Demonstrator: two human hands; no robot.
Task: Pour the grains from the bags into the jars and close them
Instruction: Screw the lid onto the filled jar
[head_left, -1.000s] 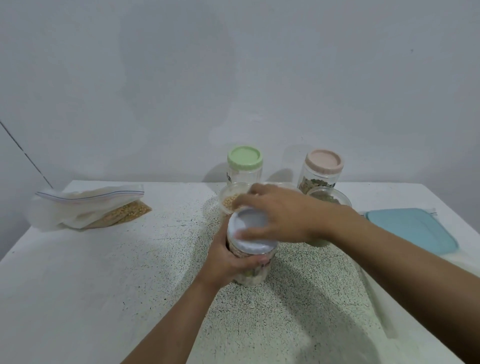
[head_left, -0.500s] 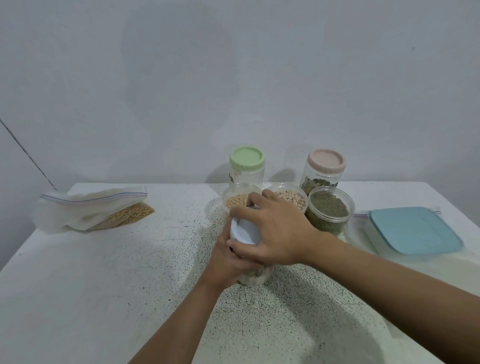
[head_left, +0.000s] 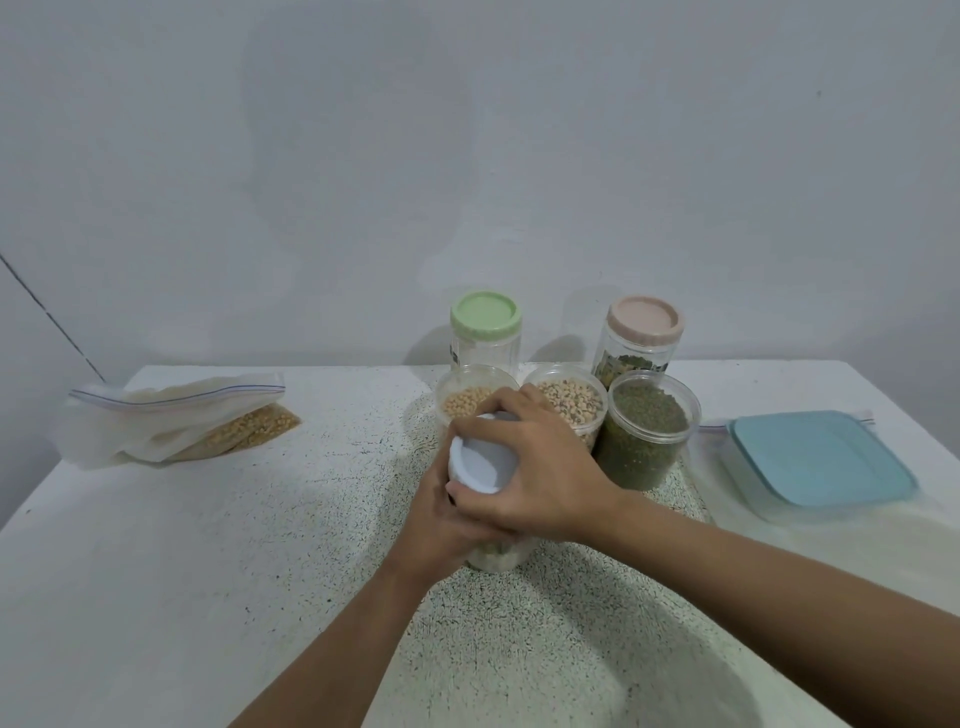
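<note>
A clear jar (head_left: 496, 556) stands at the middle of the table, tilted slightly toward me. My left hand (head_left: 441, 519) grips its body from the left. My right hand (head_left: 535, 467) wraps round its pale blue lid (head_left: 480, 460) from above and the right. Behind stand three lidless tubs: one of tan beans (head_left: 462, 402), one of black-eyed peas (head_left: 569, 402), one of green grains (head_left: 647, 431). Two lidded jars stand at the back, one with a green lid (head_left: 485, 332), one with a pink lid (head_left: 644, 332). At the left lies a zip bag (head_left: 171, 421) holding yellow grains.
A flat teal lid (head_left: 821, 457) rests on a clear container at the right edge of the speckled white table (head_left: 208, 545). A grey wall rises right behind the jars.
My right hand has closed further over the pale blue lid and turned on it. The three tubs behind have come into full view. My left hand keeps its hold on the jar.
</note>
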